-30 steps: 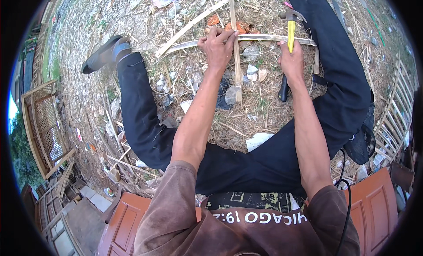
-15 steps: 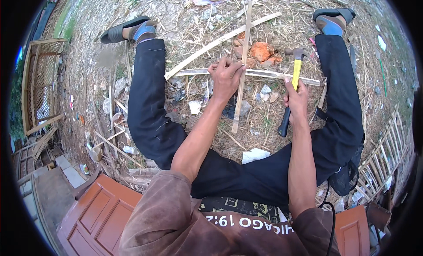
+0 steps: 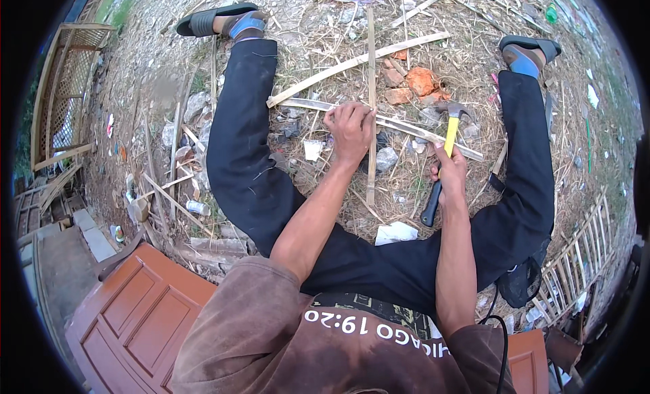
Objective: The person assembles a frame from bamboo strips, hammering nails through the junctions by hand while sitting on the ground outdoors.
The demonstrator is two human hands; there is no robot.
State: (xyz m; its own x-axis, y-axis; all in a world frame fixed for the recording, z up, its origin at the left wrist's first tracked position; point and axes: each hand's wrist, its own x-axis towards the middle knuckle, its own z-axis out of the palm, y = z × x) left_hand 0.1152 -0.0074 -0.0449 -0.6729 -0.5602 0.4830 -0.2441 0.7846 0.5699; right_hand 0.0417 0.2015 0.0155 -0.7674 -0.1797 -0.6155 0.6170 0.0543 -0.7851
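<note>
My left hand (image 3: 350,133) is closed around two thin wooden strips where they cross. One, the long strip (image 3: 371,62), runs away from me. The other, the crosswise strip (image 3: 406,127), slants down to the right. In my right hand (image 3: 449,172) is a claw hammer (image 3: 451,133), its head pointing away from me, with a yellow handle and black grip. The thumb of that hand lies by the crosswise strip; whether it presses on it I cannot tell. A third strip (image 3: 338,67) lies slanted on the ground beyond my left hand.
Orange-red brick pieces (image 3: 421,81) and rubble lie beyond the hammer. My legs (image 3: 244,136) are spread on both sides. A lattice panel (image 3: 64,96) is at far left, a slatted wooden frame (image 3: 579,258) at right. A brown panelled door (image 3: 145,313) lies behind me.
The crosswise strip has turned, its right end now lower and nearer me. My left fingers look more tightly curled at the crossing. The hammer stays in my right hand; the whole view has shifted slightly.
</note>
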